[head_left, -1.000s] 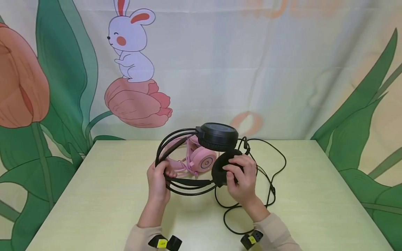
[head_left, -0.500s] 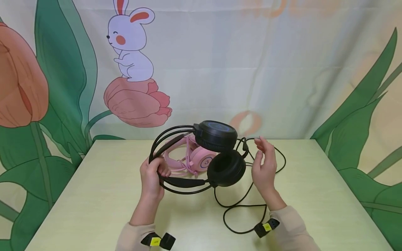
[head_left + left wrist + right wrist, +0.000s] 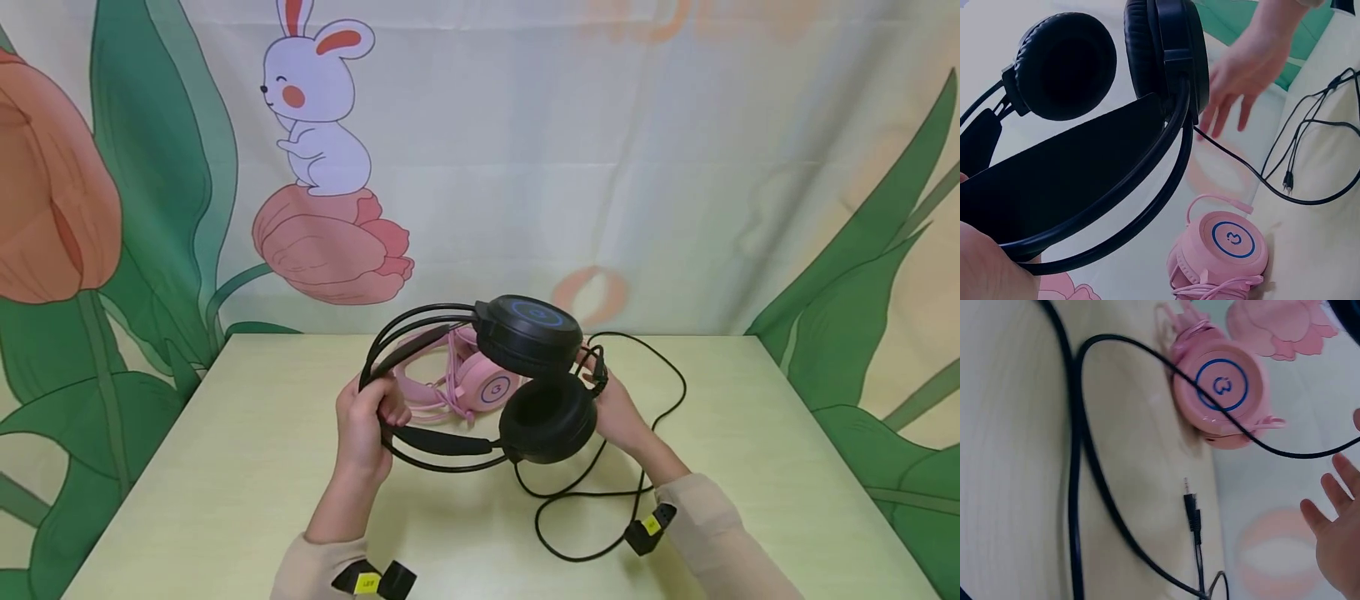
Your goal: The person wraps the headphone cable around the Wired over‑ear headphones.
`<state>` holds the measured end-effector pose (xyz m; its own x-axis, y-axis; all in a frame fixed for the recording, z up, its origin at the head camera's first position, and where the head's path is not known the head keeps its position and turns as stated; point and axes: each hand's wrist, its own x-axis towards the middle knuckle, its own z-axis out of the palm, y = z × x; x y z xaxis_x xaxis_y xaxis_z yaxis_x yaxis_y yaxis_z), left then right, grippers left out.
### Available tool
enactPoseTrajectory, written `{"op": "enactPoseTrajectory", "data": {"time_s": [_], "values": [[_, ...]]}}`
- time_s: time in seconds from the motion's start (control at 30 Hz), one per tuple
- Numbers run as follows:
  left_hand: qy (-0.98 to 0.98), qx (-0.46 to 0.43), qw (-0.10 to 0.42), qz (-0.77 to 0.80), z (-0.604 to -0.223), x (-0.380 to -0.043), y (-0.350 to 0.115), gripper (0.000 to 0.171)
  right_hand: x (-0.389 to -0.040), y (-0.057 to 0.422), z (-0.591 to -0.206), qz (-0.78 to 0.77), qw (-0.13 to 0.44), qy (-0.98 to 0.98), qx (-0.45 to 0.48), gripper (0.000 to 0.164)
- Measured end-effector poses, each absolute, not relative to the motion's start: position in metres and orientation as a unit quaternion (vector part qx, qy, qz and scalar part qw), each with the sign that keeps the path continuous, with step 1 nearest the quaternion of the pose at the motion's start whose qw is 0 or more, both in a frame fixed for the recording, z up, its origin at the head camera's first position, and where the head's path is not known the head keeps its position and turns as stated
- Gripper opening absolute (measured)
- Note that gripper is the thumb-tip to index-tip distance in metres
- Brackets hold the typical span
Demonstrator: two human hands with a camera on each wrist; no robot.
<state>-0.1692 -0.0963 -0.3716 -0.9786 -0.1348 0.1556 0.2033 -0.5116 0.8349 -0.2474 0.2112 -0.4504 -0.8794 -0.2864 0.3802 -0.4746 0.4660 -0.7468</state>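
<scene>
Black over-ear headphones point(image 3: 527, 342) are held up above the table, headband to the left and the two ear cups to the right. My left hand point(image 3: 363, 429) grips the headband; in the left wrist view its thumb side shows at the lower left corner. Behind the ear cups is my right hand point(image 3: 621, 412), partly hidden by them in the head view. The left wrist view shows that right hand point(image 3: 1250, 69) with its fingers extended and apart. A thin black cable point(image 3: 1300, 455) runs from the headphones close past its fingertips; whether they touch cannot be told.
Pink headphones point(image 3: 480, 390) with their cord wound round them lie on the table point(image 3: 225, 467) behind the black pair. Loops of black cable point(image 3: 558, 557) lie on the right side, with small jack plugs point(image 3: 1192, 512) at the end. A printed cloth point(image 3: 480, 167) hangs behind.
My right hand has let go of the lower ear cup, moved off to the right, then come in behind the cups. My left hand keeps its grip and has shifted slightly left.
</scene>
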Motion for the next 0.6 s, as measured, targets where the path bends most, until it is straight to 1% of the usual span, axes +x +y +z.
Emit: {"op": "enactPoseTrajectory", "data": {"time_s": [0.2, 0.33, 0.43, 0.6], "values": [[-0.487, -0.036, 0.089, -0.868, -0.368, -0.166, -0.095, 0.022, -0.253, 0.216, -0.465, 0.41, 0.095, -0.873, 0.248, 0.058], [-0.489, -0.041, 0.086, -0.867, -0.367, -0.164, -0.094, 0.022, -0.255, 0.218, -0.47, 0.404, 0.094, -0.869, 0.269, 0.05], [-0.49, -0.045, 0.086, -0.866, -0.366, -0.164, -0.093, 0.022, -0.255, 0.219, -0.472, 0.385, 0.105, -0.872, 0.283, 0.045], [-0.489, -0.041, 0.085, -0.867, -0.368, -0.165, -0.095, 0.022, -0.258, 0.222, -0.474, 0.362, 0.119, -0.883, 0.275, 0.037]]}}
